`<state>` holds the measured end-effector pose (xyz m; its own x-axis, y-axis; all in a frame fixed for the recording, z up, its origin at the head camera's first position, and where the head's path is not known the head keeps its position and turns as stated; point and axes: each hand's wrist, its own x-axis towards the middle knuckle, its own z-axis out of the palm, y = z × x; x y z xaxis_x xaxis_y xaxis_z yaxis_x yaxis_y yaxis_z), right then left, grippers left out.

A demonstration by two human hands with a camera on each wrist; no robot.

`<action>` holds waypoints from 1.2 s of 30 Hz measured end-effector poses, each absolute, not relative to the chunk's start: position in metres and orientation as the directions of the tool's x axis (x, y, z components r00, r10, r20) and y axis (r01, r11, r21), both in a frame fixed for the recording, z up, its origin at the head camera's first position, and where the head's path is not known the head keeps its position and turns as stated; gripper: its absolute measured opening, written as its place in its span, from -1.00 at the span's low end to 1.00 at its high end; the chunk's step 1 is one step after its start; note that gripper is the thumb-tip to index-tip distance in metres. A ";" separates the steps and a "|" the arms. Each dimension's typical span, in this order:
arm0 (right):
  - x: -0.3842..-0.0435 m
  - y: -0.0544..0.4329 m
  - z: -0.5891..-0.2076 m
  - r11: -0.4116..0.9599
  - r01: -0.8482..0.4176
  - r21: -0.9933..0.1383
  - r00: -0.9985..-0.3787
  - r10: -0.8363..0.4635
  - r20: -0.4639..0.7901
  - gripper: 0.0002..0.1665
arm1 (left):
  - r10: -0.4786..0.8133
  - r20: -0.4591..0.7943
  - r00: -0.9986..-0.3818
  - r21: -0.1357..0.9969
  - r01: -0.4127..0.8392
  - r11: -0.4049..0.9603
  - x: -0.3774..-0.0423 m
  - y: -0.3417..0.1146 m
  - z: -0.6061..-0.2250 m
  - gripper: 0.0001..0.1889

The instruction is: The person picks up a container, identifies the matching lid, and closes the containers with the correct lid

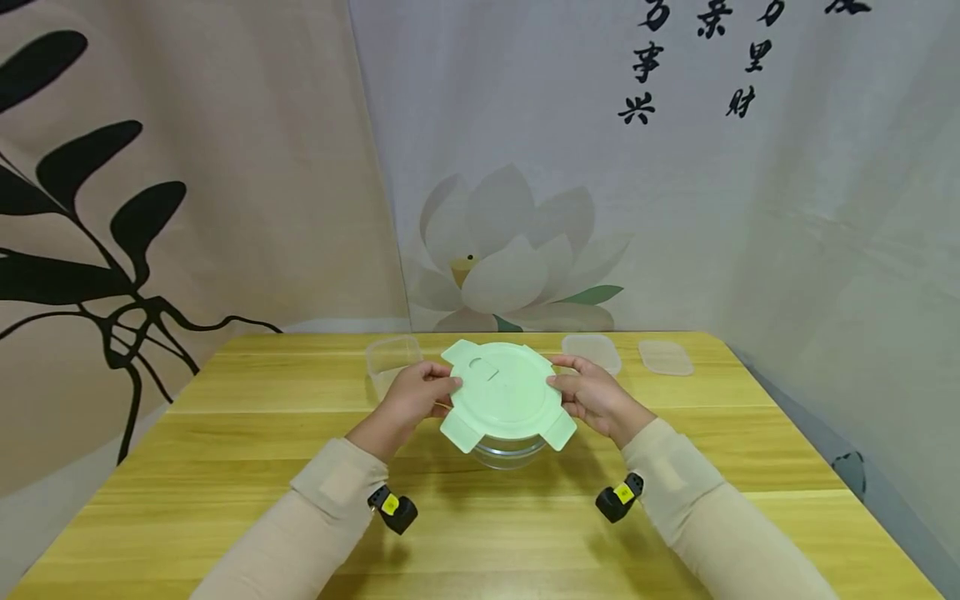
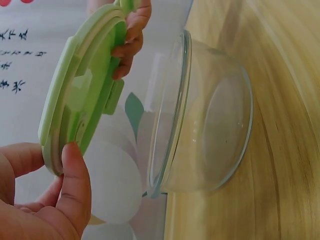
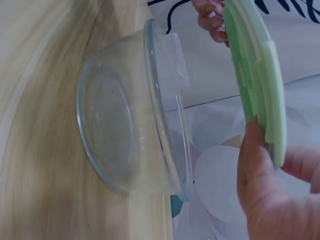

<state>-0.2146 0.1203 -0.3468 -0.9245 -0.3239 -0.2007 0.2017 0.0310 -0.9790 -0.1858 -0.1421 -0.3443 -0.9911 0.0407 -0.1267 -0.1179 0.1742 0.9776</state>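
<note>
A round, light green lid (image 1: 508, 392) with side flaps is held up between both hands. My left hand (image 1: 415, 392) pinches its left edge between thumb and fingers. At the opposite edge my right hand (image 1: 596, 396) pinches it likewise. Below the lid, a clear glass bowl (image 2: 215, 120) stands upright on the table; in the right wrist view a gap shows between the bowl's rim (image 3: 167, 115) and the lid's underside (image 3: 245, 75). From the head view the lid hides most of the bowl.
On the wooden table (image 1: 247, 500), a clear plastic container (image 1: 393, 354) stands behind my left hand. Two translucent flat pieces, one nearer (image 1: 600, 350) and one farther right (image 1: 666, 357), lie toward the back edge. A printed cloth (image 1: 750, 233) hangs behind the table.
</note>
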 end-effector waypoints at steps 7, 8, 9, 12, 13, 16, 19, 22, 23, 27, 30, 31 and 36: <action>-0.215 0.117 -0.343 0.073 0.231 -0.970 -0.919 -0.310 -0.243 -0.36 | 0.047 -0.130 -0.990 0.981 -0.122 0.149 -0.184 -0.142 -0.341 -0.68; -0.215 0.118 -0.342 0.077 0.236 -0.969 -0.918 -0.310 -0.248 -0.35 | 0.047 -0.131 -0.990 0.982 -0.123 0.146 -0.184 -0.142 -0.341 -0.68; -0.215 0.118 -0.342 0.081 0.240 -0.967 -0.916 -0.310 -0.253 -0.35 | 0.047 -0.131 -0.990 0.982 -0.123 0.141 -0.184 -0.141 -0.340 -0.68; -0.216 0.119 -0.341 0.087 0.244 -0.966 -0.913 -0.316 -0.259 -0.34 | 0.043 -0.134 -0.990 0.983 -0.127 0.135 -0.184 -0.139 -0.340 -0.69; -0.217 0.119 -0.341 0.087 0.244 -0.966 -0.913 -0.316 -0.259 -0.34 | 0.042 -0.133 -0.990 0.983 -0.126 0.134 -0.185 -0.138 -0.341 -0.69; -0.218 0.120 -0.340 0.090 0.239 -0.967 -0.913 -0.317 -0.255 -0.33 | 0.038 -0.123 -0.992 0.985 -0.117 0.128 -0.185 -0.136 -0.341 -0.72; -0.219 0.120 -0.340 0.094 0.242 -0.966 -0.916 -0.305 -0.259 -0.34 | 0.040 -0.109 -0.993 0.987 -0.103 0.126 -0.185 -0.136 -0.341 -0.74; -0.220 0.120 -0.339 0.104 0.242 -0.965 -0.918 -0.299 -0.263 -0.34 | 0.038 -0.105 -0.994 0.987 -0.100 0.125 -0.184 -0.135 -0.341 -0.76; -0.220 0.120 -0.339 0.110 0.240 -0.965 -0.918 -0.297 -0.262 -0.35 | 0.037 -0.106 -0.994 0.987 -0.101 0.123 -0.184 -0.135 -0.341 -0.76; -0.221 0.120 -0.338 0.134 0.227 -0.965 -0.920 -0.294 -0.258 -0.42 | 0.033 -0.099 -0.995 0.989 -0.095 0.117 -0.184 -0.132 -0.340 -0.78; -0.221 0.121 -0.337 0.152 0.229 -0.962 -0.921 -0.286 -0.264 -0.48 | 0.035 -0.092 -0.995 0.990 -0.088 0.114 -0.184 -0.131 -0.340 -0.78; -0.221 0.121 -0.336 0.157 0.229 -0.961 -0.923 -0.280 -0.265 -0.49 | 0.031 -0.092 -0.995 0.990 -0.088 0.114 -0.185 -0.130 -0.340 -0.78; -0.222 0.122 -0.333 0.199 0.225 -0.954 -0.930 -0.249 -0.271 -0.56 | 0.010 -0.102 -0.995 0.987 -0.100 0.128 -0.186 -0.129 -0.338 -0.78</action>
<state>-0.2218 0.1215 -0.3329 -0.9297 -0.2492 -0.2710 0.2248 0.1988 -0.9539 -0.1860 -0.1291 -0.3381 -0.9947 0.0101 -0.1024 -0.1002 0.1284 0.9866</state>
